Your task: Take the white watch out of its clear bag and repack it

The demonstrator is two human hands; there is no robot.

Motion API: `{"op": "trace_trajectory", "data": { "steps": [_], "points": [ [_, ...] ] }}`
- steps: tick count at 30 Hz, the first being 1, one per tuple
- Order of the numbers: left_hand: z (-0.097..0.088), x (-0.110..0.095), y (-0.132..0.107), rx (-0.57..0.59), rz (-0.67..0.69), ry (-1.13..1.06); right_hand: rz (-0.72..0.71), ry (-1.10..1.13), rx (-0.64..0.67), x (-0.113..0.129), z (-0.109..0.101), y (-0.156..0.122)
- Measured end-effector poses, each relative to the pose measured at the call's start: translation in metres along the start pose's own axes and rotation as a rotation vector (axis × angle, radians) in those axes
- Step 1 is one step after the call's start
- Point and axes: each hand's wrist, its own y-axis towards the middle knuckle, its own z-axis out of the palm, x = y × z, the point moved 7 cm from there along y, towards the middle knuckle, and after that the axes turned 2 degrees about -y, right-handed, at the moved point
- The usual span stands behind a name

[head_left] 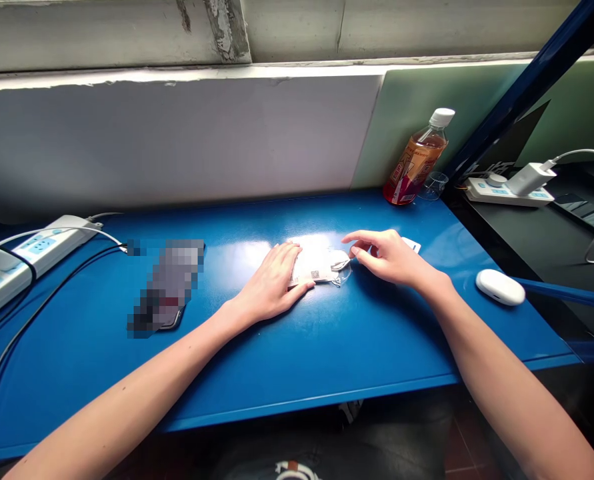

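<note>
My left hand (271,283) lies flat on the left end of a small white packet (309,263), which bears a printed code. Its fingers are stretched out, with the thumb along the packet's near edge. From the packet's right end a coiled white cable (340,265) sticks out, with thin clear plastic around it. Just right of the cable is my right hand (389,257), its index finger extended and its thumb apart from it. Nothing shows between those fingers. Behind this hand, a white card-like piece (411,245) is partly hidden.
A phone (171,287), partly pixelated, lies on the blue table (327,353). Power strips (47,243) and cables line the left side. At the back right stand a drink bottle (417,163) and a clear cup (433,185). A white rounded case (500,287) rests near the right edge.
</note>
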Motion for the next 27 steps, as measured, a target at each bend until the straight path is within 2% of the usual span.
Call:
{"op": "trace_trajectory", "data": {
  "steps": [8,15,18,21,23,25,27],
  "points": [
    [-0.001,-0.001,0.0,-0.004,0.001,-0.025,0.037,0.277,0.141,0.011,0.022,-0.003],
    [0.003,0.001,0.0,0.026,-0.001,0.023,0.137,0.516,0.248,0.008,0.037,-0.003],
    [0.004,-0.001,0.0,0.055,-0.001,0.053,0.123,0.411,0.172,0.004,0.027,-0.001],
    [0.002,-0.002,0.001,0.066,-0.011,0.051,0.093,0.09,-0.027,-0.002,0.005,0.002],
    [0.002,-0.002,0.0,0.074,-0.018,0.05,0.085,-0.095,-0.101,-0.004,-0.003,0.002],
    [0.002,-0.002,0.0,0.087,-0.022,0.056,0.086,-0.139,-0.091,-0.006,-0.004,0.001],
    [0.003,-0.001,0.0,0.098,-0.02,0.068,0.079,-0.054,-0.042,-0.005,0.001,0.001]
  ]
}}
